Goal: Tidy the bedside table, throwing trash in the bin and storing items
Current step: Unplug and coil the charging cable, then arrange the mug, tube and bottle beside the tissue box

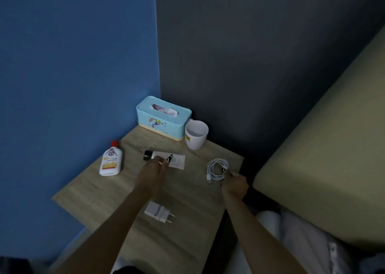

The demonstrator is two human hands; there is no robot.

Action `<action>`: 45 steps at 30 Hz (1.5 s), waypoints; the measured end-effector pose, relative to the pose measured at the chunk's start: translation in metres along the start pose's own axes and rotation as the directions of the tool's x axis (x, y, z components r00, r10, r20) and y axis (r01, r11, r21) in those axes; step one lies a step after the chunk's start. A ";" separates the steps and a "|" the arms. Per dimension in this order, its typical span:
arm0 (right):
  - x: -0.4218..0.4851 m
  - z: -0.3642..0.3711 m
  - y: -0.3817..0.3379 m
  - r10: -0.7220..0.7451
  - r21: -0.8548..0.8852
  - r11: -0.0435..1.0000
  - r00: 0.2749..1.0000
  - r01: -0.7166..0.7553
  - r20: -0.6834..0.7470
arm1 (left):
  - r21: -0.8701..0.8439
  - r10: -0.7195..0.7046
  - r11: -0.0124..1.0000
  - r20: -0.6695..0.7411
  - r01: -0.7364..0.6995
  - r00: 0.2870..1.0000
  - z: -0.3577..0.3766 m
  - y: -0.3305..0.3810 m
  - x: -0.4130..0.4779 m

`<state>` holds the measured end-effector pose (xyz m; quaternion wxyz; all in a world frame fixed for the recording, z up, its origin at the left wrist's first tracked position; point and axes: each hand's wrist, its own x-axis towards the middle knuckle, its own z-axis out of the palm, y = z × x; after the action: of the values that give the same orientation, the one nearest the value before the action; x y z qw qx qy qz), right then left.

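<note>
Wood surface sits in the corner btw blue wall & grey wall, bed to the right. On it, 1 of each: tissue box, mug, red-capped bottle, tube, cable, charger plug. My left hand is at the tube's near edge, fingers curled down onto it; can't tell if it's gripped. My right hand pinches the coiled cable at its near-right side. Charger plug lies btw my forearms, untouched.
</note>
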<state>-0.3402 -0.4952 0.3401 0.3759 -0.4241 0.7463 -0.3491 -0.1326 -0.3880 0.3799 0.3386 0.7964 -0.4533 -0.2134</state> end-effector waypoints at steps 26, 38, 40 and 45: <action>-0.064 -0.016 0.075 -0.696 -0.483 0.445 0.631 0.754 0.344 | 0.538 -0.429 0.789 0.141 0.295 0.892 0.011 -0.009 -0.045; -0.075 -0.020 0.083 -0.629 -0.535 0.367 0.627 0.761 0.460 | 0.381 -0.324 0.887 0.112 0.261 0.939 0.028 0.009 -0.059; -0.075 -0.020 0.083 -0.627 -0.541 0.365 0.630 0.758 0.459 | 0.374 -0.264 0.901 0.073 0.219 0.962 0.031 0.018 -0.055; -0.075 -0.020 0.085 -0.618 -0.544 0.359 0.630 0.758 0.470 | 0.269 -0.029 0.963 0.044 0.016 0.999 0.048 0.047 -0.026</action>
<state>-0.3620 -0.3899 0.2979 0.0690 -0.8359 0.5308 -0.1213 -0.2040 -0.3989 0.3821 0.2143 0.8347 -0.4770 -0.1728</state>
